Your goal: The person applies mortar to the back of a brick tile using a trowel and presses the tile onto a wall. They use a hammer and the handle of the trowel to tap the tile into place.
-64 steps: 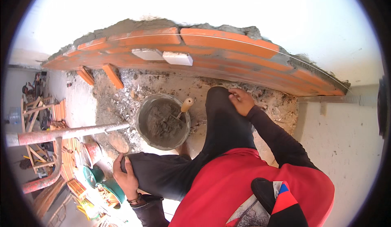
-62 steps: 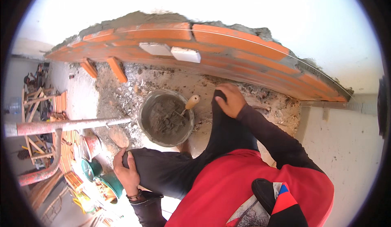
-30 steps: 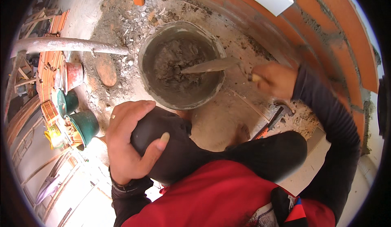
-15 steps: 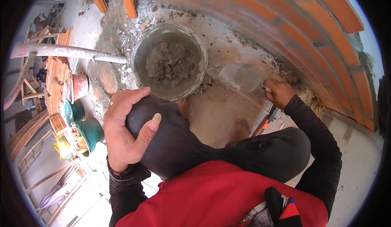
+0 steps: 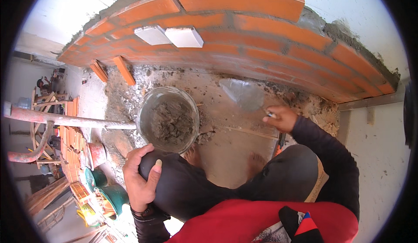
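Observation:
My right hand [image 5: 283,118] is closed around the handle of a trowel [image 5: 244,95]. The trowel's wide grey blade points away from me, above the floor in front of the brick wall [image 5: 261,40]. My left hand [image 5: 140,180] rests on my left knee, fingers and thumb spread, holding nothing. Just past that knee stands a round bucket [image 5: 197,116] with lumpy grey mortar [image 5: 171,122] in it. Orange bricks with grey joints make up the wall, and mortar lies along parts of its uneven top.
Two white blocks [image 5: 183,37] show against the wall. Loose orange bricks [image 5: 124,70] lean at its foot. A stained pole [image 5: 87,122] reaches from the left to the bucket. Green buckets [image 5: 112,198], a reddish bucket [image 5: 96,153] and stacked bricks [image 5: 72,142] stand at the left.
The view has tilted up, showing more of the wall and its top. My right hand has carried the trowel forward toward the wall. My left hand stays on the knee.

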The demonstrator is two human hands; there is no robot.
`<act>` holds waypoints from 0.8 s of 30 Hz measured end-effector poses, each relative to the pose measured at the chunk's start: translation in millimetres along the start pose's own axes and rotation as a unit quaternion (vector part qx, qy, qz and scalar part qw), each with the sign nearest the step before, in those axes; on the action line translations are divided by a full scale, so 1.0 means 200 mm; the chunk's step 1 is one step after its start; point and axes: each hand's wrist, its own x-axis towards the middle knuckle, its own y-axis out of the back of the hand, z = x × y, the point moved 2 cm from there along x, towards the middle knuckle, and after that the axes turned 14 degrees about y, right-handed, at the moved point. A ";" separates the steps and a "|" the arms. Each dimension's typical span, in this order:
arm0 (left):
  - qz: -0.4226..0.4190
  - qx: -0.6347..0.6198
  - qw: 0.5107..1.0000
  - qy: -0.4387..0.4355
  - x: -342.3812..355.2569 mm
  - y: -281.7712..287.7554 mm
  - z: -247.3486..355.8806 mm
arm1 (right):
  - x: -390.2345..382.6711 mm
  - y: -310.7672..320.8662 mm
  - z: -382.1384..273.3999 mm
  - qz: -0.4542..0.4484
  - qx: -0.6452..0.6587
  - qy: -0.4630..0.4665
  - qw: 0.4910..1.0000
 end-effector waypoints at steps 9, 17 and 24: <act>-0.017 0.004 1.000 0.000 0.06 -0.05 -0.01 | 0.52 0.19 -0.40 0.199 -0.050 0.135 0.969; -0.017 0.013 1.000 0.014 0.06 -0.02 -0.02 | 0.62 0.28 -0.47 0.171 -0.005 0.122 0.978; -0.022 0.001 1.000 0.009 0.08 -0.05 -0.03 | 0.52 0.31 -0.40 0.200 -0.016 0.129 0.971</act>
